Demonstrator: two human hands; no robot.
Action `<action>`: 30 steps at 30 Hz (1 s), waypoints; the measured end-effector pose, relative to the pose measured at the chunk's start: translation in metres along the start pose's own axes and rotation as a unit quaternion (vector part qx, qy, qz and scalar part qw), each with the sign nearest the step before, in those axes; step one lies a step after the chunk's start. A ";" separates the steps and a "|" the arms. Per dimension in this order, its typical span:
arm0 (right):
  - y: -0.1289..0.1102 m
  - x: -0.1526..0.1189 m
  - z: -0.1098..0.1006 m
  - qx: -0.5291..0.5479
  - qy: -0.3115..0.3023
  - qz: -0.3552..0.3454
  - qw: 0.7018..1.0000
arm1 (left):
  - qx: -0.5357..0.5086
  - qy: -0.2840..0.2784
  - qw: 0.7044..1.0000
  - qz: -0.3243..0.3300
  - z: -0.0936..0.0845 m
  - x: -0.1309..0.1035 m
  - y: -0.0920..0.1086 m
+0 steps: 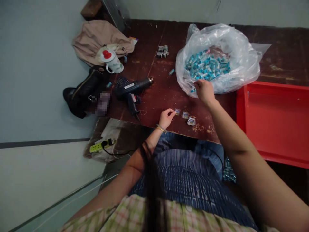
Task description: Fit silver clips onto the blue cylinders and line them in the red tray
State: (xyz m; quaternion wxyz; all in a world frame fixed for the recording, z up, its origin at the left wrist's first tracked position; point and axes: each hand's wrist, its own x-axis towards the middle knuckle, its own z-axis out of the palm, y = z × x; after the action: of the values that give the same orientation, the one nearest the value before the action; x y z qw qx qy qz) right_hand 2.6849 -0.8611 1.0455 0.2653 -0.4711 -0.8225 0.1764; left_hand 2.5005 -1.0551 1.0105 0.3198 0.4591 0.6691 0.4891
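Observation:
At the table's front edge, my left hand has thumb and forefinger pinched on the edge of a small clear printed sleeve. Just right of it lie another such sleeve and a small stack of sleeves. My right hand is at the near rim of a clear plastic bag, its fingers closed; what they hold, if anything, is hidden. Inside the bag is a heap of small teal-ended tubes. One more tube lies outside, left of the bag.
A black heat gun rests on the dark red table. Behind it are a lidded mug, a beige cloth bag and a black bag. Wrapped blocks sit farther back. A red tray stands at right.

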 end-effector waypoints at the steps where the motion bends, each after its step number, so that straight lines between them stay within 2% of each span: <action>1: 0.000 0.010 0.000 -0.021 -0.022 0.015 0.999 | -0.013 -0.004 1.000 -0.005 0.001 -0.002 0.001; 4: -0.001 0.023 0.009 -0.066 -0.084 0.025 0.994 | -0.052 -0.014 0.998 -0.014 0.000 -0.007 0.002; 9: -0.005 0.010 0.012 -0.028 -0.046 0.014 0.998 | -0.114 -0.025 0.992 -0.047 -0.006 -0.014 0.001; 11: -0.010 -0.004 0.005 0.023 -0.024 0.010 0.999 | -0.124 -0.027 0.991 -0.045 -0.008 -0.017 0.001; 13: -0.017 -0.028 -0.003 0.147 -0.026 0.002 0.989 | -0.124 -0.031 0.991 -0.037 -0.009 -0.019 0.000; 15: -0.025 -0.057 -0.010 0.292 -0.053 -0.007 0.955 | -0.124 -0.035 0.991 -0.027 -0.009 -0.021 0.001; 17: -0.032 -0.086 -0.014 0.370 -0.064 -0.014 0.927 | -0.127 -0.040 0.991 -0.018 -0.009 -0.022 0.002; 19: -0.036 -0.109 -0.016 0.370 -0.050 -0.019 0.927 | -0.129 -0.048 0.990 -0.011 -0.008 -0.023 0.004; 22: -0.040 -0.128 -0.018 0.355 -0.051 -0.020 0.933 | -0.121 -0.065 0.991 -0.007 -0.005 -0.026 0.007; 26: -0.045 -0.136 -0.024 0.406 -0.044 0.014 0.913 | -0.108 -0.073 0.991 0.002 -0.001 -0.029 0.010; 30: -0.047 -0.140 -0.032 0.419 -0.063 -0.014 0.906 | -0.104 -0.093 0.990 0.006 0.000 -0.031 0.014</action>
State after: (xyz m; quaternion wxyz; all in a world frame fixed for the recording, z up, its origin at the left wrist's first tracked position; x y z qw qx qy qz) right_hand 2.7296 -1.0046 1.0585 0.3880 -0.2932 -0.6942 0.5307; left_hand 2.5163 -1.0820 1.0229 0.4235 0.4709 0.5788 0.5136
